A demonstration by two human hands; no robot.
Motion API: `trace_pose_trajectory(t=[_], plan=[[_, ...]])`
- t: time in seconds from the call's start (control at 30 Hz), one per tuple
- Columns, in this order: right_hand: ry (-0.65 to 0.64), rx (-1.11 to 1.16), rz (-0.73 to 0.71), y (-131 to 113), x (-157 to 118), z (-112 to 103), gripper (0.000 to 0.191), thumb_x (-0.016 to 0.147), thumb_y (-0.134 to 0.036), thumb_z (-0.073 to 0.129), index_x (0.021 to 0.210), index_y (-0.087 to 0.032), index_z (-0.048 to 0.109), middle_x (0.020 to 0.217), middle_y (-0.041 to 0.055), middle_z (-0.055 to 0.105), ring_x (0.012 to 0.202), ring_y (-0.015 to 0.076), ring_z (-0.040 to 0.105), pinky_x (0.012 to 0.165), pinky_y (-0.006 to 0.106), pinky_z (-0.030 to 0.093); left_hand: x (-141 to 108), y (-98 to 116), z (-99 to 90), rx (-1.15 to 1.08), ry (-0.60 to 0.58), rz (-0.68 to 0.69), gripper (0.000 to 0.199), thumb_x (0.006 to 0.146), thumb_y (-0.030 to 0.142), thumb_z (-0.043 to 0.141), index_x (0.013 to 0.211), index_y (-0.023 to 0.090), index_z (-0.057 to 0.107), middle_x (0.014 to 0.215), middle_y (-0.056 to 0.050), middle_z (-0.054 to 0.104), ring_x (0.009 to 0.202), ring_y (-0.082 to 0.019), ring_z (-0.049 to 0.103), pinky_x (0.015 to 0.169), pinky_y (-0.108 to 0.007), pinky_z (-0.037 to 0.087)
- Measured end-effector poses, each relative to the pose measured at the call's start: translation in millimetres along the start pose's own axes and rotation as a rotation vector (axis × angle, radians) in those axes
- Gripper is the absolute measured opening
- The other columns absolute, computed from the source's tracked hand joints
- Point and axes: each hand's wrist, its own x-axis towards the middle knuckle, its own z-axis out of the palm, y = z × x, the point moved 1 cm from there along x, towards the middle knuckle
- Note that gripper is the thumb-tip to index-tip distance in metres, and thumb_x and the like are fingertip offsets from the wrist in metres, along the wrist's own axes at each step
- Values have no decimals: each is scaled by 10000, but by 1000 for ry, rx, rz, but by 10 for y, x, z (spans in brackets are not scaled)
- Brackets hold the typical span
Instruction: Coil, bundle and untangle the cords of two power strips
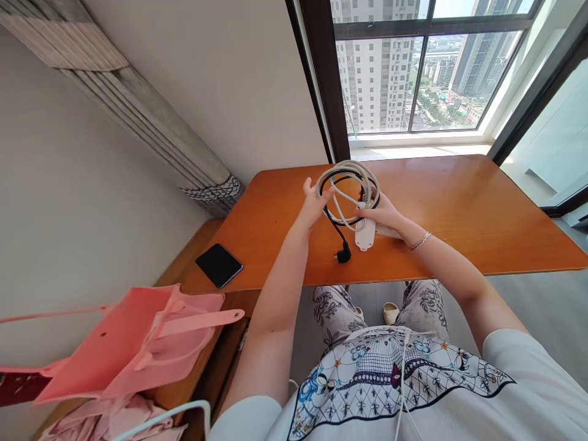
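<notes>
- Head view: the coiled cable (351,166), pale loops with black ones among them, stands up between the two hands, above the counter (436,202); gripping it at both sides probably stops the rings from springing apart.
- The white power strip (365,236) hangs at the right hand (381,211), its long side pointing toward the person. That hand is closed, thumb across the strip's upper end and fingers partly hidden behind the loops, likely pinning strip and coil together as one bundle.
- The left hand (315,202) is partly closed on the coil's near-left edge, thumb over the loops and one finger lifted away; this looks like a light, steadying hold rather than a tight one.
- The black plug (343,252) dangles on its lead between the hands, nearer the person, prongs turned left; neither hand holds it, so its own weight seems to draw it down.
- A pale flat item (389,231) shows just under the right wrist; what it is, I cannot tell.
- The dark-screened device (219,266) lies flat to the left of the left hand, near the counter's edge, seemingly out of the way of the cable.
- The pink bag (133,343) sits farther left, beside the counter, probably within the left hand's reach.
</notes>
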Motion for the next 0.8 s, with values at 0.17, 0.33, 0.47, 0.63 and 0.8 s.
trace_pose_trajectory(t=[0.17, 0.33, 0.47, 0.63, 0.8], plan=[[156, 114, -30, -85, -13, 54, 487, 576, -353, 873, 907, -243, 534, 808, -47, 593, 775, 150, 587, 774, 337, 564, -327, -246, 223, -305, -166, -96, 942, 750, 751, 690, 1520, 321, 360, 1553, -141, 479, 1310, -264, 607, 988, -372, 523], [243, 396, -29, -161, 0, 58, 464, 591, -347, 842, 921, -249, 530, 817, -39, 666, 708, 141, 621, 679, 305, 582, -534, -321, 419, -389, -324, -136, 843, 796, 824, 435, 1364, 211, 545, 1302, -167, 675, 1188, -300, 660, 883, -406, 559], [221, 544, 6, -167, 0, 28, 534, 560, -388, 844, 960, -254, 517, 924, -14, 734, 709, 171, 673, 709, 368, 626, -592, -397, 483, -326, -367, -204, 710, 713, 644, 574, 1293, 235, 598, 1131, -113, 729, 981, -289, 695, 765, -391, 550], [238, 590, 66, -77, -18, -15, 562, 579, -516, 813, 1004, -244, 565, 899, 27, 758, 785, 245, 714, 698, 424, 632, -671, -558, 556, -319, -457, -326, 651, 543, 528, 792, 1097, 199, 698, 965, -95, 752, 871, -261, 677, 723, -347, 520], [172, 788, 37, 8, -52, -18, 458, 619, -460, 795, 968, -247, 589, 789, -5, 744, 796, 255, 734, 688, 384, 626, -664, -683, 593, -458, -589, -380, 715, 644, 721, 724, 1111, 179, 737, 1001, -130, 780, 901, -294, 721, 775, -382, 548]])
